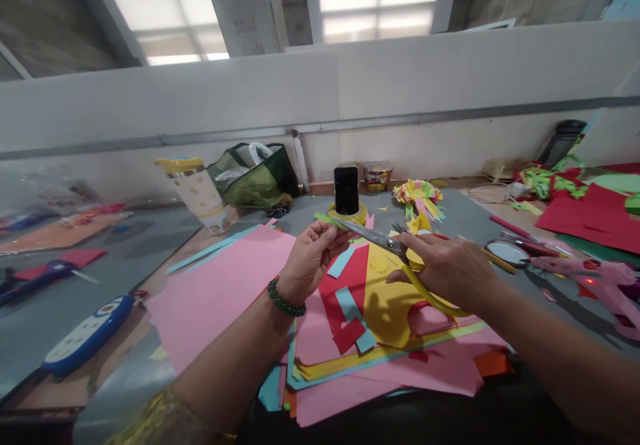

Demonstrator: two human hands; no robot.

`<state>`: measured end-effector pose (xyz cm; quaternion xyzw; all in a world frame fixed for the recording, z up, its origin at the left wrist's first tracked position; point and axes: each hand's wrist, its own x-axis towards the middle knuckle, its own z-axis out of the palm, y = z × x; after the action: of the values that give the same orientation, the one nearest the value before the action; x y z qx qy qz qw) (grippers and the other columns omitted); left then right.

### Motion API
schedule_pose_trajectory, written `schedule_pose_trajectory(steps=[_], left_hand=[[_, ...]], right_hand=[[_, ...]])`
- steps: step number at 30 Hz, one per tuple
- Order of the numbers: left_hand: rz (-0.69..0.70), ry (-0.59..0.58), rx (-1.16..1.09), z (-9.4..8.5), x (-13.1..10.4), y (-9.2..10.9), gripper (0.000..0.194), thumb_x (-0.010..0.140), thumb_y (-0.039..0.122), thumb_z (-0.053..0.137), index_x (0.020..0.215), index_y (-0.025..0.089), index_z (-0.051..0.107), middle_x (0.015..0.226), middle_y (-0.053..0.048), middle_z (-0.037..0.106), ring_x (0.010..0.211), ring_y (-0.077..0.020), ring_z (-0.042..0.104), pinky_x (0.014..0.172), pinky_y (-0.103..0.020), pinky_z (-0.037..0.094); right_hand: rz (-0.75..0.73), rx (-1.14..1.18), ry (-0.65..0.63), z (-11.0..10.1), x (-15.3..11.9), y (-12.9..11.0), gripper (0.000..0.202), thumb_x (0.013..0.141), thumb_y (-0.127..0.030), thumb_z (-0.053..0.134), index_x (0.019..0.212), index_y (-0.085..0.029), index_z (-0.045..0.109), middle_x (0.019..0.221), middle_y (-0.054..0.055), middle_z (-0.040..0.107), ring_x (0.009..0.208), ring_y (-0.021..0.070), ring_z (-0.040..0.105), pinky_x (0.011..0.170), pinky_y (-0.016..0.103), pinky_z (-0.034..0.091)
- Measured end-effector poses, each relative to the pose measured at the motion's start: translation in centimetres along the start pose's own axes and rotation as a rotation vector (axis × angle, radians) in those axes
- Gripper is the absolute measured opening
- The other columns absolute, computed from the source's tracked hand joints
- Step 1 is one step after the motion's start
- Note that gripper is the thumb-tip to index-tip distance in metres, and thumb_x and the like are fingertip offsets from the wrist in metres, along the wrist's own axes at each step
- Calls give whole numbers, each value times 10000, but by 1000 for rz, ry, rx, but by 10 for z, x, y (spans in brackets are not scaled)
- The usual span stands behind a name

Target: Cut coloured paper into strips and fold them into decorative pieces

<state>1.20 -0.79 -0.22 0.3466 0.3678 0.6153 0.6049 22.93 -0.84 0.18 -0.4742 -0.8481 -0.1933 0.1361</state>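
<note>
In my left hand point(316, 250), closed in a pinch, is a narrow green paper strip point(326, 218). My right hand point(450, 268) grips yellow-handled scissors point(375, 237), whose blades point left and reach the strip by my left fingertips. Whether the blades are fully closed I cannot tell. Beneath both hands lies a stack of coloured paper, with a yellow cut sheet point(383, 305), a red piece point(327, 292) and light blue strips point(346, 304) on top. To the left spreads a large pink sheet point(220, 292).
Behind my hands a phone point(347, 190) stands upright at a yellow tape roll point(357, 216). A tumbler point(197, 198), a green bag point(265, 178) and a paper flower point(417, 195) line the back. At right lies a pink glue gun point(590, 275) with a red light; at left, a blue-and-white case point(90, 335).
</note>
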Motion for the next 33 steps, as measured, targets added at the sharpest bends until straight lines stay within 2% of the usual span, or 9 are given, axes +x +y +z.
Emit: schedule_pose_trajectory(steps=[3,6,9,11,15,20,23,27,33], left_hand=[[3,-11,12,0,0,1,178,815,106,680,701,169,559,809,-44,753,829,-168,731,687,-212,542],[-1,5,74,-4,3,5,221,784,139,716,665,169,532,716,-32,730,733,-170,733,603,-199,522],[35,82,160,-11,8,14,182,776,134,692,649,160,564,597,2,684,587,-128,696,568,-182,503],[79,139,182,-16,12,21,168,784,109,638,637,155,573,603,-7,694,586,-110,689,570,-164,493],[118,187,177,-22,15,35,172,772,116,605,627,164,527,619,-22,700,579,-129,698,527,-169,476],[123,182,192,-25,16,41,201,743,136,629,617,174,477,544,10,639,484,-134,666,476,-175,464],[102,166,210,-27,18,41,196,743,132,622,617,179,479,498,23,608,439,-122,636,483,-183,486],[79,166,211,-28,20,39,197,754,116,605,613,177,482,489,18,604,413,-111,616,460,-171,476],[45,182,201,-26,20,37,181,777,86,551,627,169,494,477,24,583,428,-107,626,440,-150,453]], right_hand=[[13,43,24,1,1,2,554,870,-660,415,1053,-221,698,929,118,744,725,260,673,548,294,345],[154,76,22,-1,6,9,534,883,-632,404,1069,-224,693,878,112,748,729,266,677,539,290,343],[304,86,-76,-3,14,21,500,884,-595,422,1090,-221,683,794,106,745,706,274,671,522,289,341],[332,85,-176,-2,19,29,458,878,-556,450,1101,-230,683,814,102,750,709,276,672,515,287,345],[228,115,-352,6,24,38,337,852,-374,499,1084,-236,701,940,96,757,801,270,689,562,284,392],[72,187,-404,15,20,34,318,773,-231,499,997,-231,724,901,91,754,776,253,691,561,278,409],[29,208,-472,16,19,26,309,767,-202,485,961,-210,726,855,104,750,738,242,688,543,270,399],[14,227,-549,13,20,18,318,779,-213,485,999,-192,714,898,119,751,769,242,689,543,268,397],[-15,207,-557,14,18,16,336,798,-230,468,1020,-210,718,911,122,753,782,258,691,558,284,406]])
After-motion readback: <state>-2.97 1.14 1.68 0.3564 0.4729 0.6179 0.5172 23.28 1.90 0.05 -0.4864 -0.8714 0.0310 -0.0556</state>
